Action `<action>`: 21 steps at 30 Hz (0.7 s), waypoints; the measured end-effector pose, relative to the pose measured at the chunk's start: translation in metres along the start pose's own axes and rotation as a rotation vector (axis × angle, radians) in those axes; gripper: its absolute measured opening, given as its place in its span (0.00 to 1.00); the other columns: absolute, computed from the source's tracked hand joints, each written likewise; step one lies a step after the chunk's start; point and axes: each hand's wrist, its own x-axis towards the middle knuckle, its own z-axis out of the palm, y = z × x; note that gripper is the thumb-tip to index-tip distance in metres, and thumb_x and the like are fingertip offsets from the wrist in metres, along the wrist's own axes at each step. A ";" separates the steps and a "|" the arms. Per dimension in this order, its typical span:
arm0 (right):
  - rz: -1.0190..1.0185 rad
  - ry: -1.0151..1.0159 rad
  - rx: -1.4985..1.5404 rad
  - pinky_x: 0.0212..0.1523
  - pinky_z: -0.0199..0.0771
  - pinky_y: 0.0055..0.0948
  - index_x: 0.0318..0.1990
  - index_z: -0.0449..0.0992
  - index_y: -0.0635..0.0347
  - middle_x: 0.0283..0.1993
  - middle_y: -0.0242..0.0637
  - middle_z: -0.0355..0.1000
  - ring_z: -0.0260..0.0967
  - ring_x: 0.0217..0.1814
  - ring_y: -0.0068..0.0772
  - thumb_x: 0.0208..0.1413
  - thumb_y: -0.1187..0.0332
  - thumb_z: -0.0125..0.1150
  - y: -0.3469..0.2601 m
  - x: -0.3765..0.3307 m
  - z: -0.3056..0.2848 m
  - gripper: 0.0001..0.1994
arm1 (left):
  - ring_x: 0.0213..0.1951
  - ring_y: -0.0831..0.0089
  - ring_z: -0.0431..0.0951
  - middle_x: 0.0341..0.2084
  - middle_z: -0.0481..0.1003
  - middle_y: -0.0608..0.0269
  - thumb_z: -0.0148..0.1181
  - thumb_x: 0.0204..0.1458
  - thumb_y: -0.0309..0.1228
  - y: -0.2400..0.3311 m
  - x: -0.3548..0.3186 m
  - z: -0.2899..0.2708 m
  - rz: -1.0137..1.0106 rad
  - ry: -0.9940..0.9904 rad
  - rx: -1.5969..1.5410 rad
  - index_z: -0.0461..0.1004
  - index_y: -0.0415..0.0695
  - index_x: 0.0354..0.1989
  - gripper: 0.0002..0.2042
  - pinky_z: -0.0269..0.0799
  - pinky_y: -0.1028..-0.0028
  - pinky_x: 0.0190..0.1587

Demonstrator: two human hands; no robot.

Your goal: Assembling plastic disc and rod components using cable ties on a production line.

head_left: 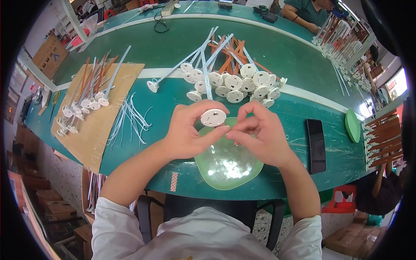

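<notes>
Pinching white disc (213,117) between left hand (187,132), right hand (258,134), above green bowl (249,171)

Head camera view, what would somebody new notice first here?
Front and centre, the left hand and right hand pinch a white disc on a thin rod above a pale green bowl. Behind them lies a heap of similar disc-tipped rods, and another bunch rests on a cardboard sheet at left.
</notes>
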 end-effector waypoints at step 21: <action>-0.018 0.160 0.588 0.53 0.72 0.29 0.41 0.81 0.66 0.51 0.38 0.75 0.73 0.50 0.25 0.57 0.79 0.65 0.025 0.005 0.018 0.05 | 0.39 0.74 0.85 0.33 0.82 0.60 0.71 0.46 0.17 -0.002 -0.003 0.000 0.087 0.070 -0.037 0.74 0.38 0.50 0.21 0.77 0.76 0.43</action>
